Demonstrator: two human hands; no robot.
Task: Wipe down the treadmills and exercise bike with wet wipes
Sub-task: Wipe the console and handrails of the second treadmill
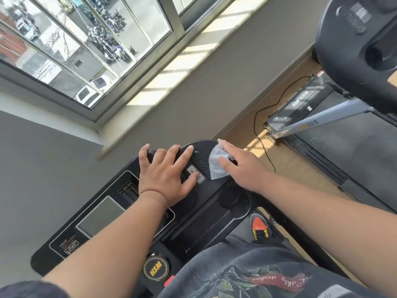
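I had L hand [165, 173] flat, fingers spread, on treadmill console [120, 214] top edge. R hand [240, 166], fingers straight, pressed wet wipe [216, 166] onto console's far corner, just beside L hand.

"hsm" is printed in yellow letters on the round black knob [156, 269] at the lower edge of the treadmill console [120, 214]. "hsm" is also printed in white on the front cover of the second treadmill [300, 104], followed by characters too small to be read. a qr code sticker [200, 178] is seen on the console. the script on the shirt [277, 280] cannot be read.
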